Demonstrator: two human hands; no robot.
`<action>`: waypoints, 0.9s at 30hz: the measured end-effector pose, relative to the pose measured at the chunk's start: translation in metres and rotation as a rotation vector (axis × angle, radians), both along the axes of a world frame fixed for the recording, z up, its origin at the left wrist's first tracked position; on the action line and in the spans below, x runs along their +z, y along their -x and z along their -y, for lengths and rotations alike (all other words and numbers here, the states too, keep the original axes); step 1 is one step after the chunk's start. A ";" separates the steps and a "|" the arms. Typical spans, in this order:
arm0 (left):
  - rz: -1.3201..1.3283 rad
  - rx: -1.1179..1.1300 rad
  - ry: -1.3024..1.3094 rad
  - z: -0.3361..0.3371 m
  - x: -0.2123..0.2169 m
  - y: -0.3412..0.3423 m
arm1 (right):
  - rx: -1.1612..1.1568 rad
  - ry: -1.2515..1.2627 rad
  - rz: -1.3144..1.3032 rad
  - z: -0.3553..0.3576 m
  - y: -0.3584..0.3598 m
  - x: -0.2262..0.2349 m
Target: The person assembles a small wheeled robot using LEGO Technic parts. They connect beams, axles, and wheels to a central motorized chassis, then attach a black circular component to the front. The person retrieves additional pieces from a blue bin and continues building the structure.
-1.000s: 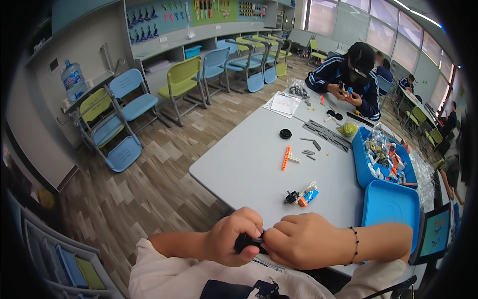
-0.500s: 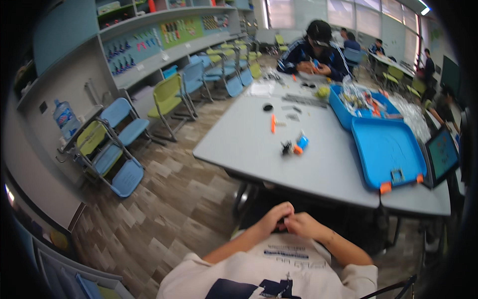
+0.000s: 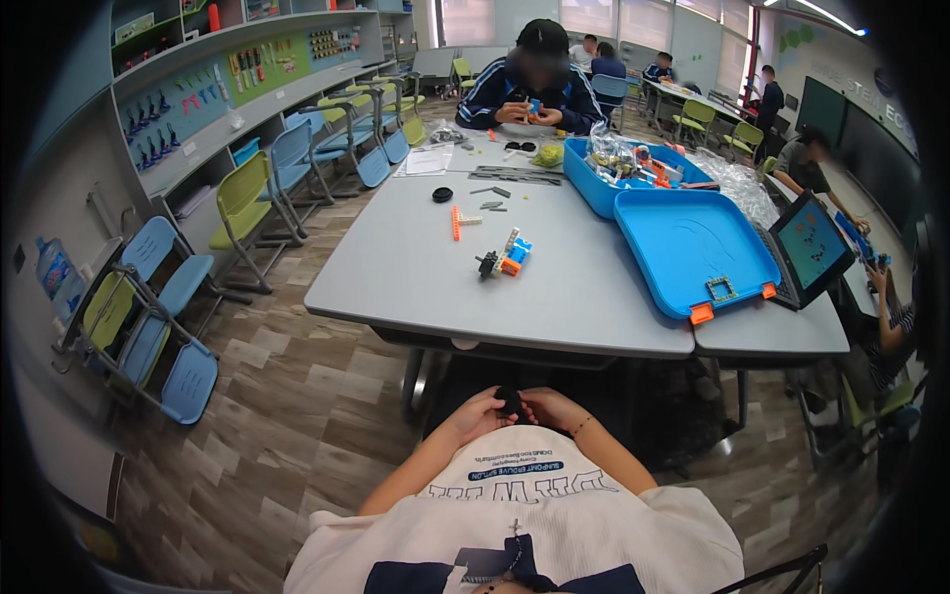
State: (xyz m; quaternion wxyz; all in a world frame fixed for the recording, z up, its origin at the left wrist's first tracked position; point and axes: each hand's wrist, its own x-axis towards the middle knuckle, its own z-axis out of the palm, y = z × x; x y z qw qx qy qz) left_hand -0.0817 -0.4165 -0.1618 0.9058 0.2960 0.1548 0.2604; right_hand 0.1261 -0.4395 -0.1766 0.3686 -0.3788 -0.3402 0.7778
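Close to my body, below the table's near edge, my left hand (image 3: 479, 414) and my right hand (image 3: 550, 408) meet around a small black round piece (image 3: 508, 399). Both sets of fingers are closed on it; its exact kind is too small to tell. On the grey table (image 3: 396, 272) ahead lies a block-built assembly (image 3: 510, 255) in blue, orange, white and black. Farther back are an orange beam (image 3: 456, 224), a white beam (image 3: 471, 220), several grey pieces (image 3: 493, 206) and a black wheel-like ring (image 3: 442, 195).
An open blue case (image 3: 594, 193) full of parts stands at the right, its blue lid (image 3: 648, 287) toward me. Beside it is a laptop (image 3: 807, 247). Across the table a person (image 3: 534, 84) holds a small blue piece. Chairs (image 3: 242, 203) line the left wall.
My view has swung right and steadied, so the table appears farther left. My hands have parted slightly, and the black round piece between them now shows.
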 end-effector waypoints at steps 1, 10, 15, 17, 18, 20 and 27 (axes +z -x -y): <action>-0.012 0.008 -0.017 0.001 -0.002 0.000 | -0.012 0.013 0.056 0.001 -0.001 0.000; -0.009 0.096 -0.012 -0.003 -0.009 0.004 | -0.059 -0.109 0.198 0.015 0.009 0.024; -0.149 0.183 -0.155 0.006 0.003 0.005 | -0.166 -0.400 0.311 0.049 0.029 0.059; -0.160 0.139 -0.242 0.013 0.018 0.006 | -0.243 -0.903 0.858 0.062 0.034 0.080; -0.174 0.121 -0.287 0.017 0.028 0.006 | -0.269 -1.150 1.134 0.065 0.035 0.092; -0.133 0.139 -0.294 0.024 0.055 0.008 | -0.340 -1.393 1.218 0.065 0.039 0.118; -0.538 0.185 -0.886 0.020 0.165 0.007 | -0.208 -1.768 1.399 0.035 0.019 0.198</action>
